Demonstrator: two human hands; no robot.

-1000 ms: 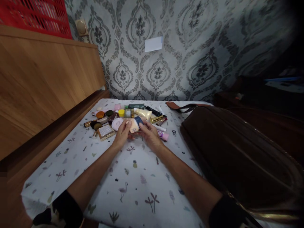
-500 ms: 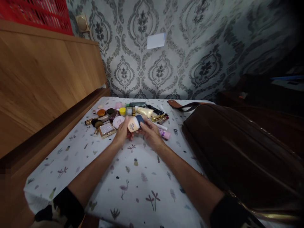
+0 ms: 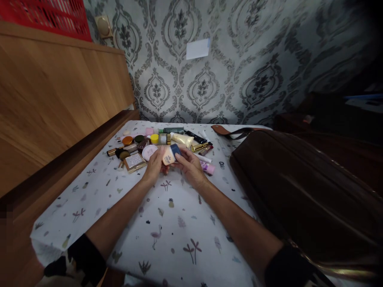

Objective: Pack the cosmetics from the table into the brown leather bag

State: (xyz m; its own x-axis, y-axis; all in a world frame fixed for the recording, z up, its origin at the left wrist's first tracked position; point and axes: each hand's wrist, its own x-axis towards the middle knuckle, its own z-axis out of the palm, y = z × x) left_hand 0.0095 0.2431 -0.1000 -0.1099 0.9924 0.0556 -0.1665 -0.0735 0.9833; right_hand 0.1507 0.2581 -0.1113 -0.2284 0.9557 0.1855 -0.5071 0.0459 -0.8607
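Both hands meet over the middle of a table covered in a white patterned cloth (image 3: pixel 167 235). Between them is a small beige bottle with a dark blue cap (image 3: pixel 169 155). My left hand (image 3: pixel 154 165) wraps its fingers round the bottle's body. The fingers of my right hand (image 3: pixel 189 166) pinch the blue cap end. Just behind the hands lies a spread of cosmetics: a glittery gold compact (image 3: pixel 134 161), a round pale pink compact (image 3: pixel 149 152), a cream tube (image 3: pixel 182 140) and a pink-capped tube (image 3: pixel 208 168).
A large dark brown leather bag (image 3: pixel 299 195) fills the table's right side, its strap (image 3: pixel 230 132) lying toward the wall. A wooden cabinet (image 3: pixel 54 99) borders the left edge, with a red crate (image 3: pixel 44 18) on top. Patterned wallpaper stands behind.
The hands lifted the bottle slightly and turned it between them; the view shifted a little. The cosmetics and bag have not moved.
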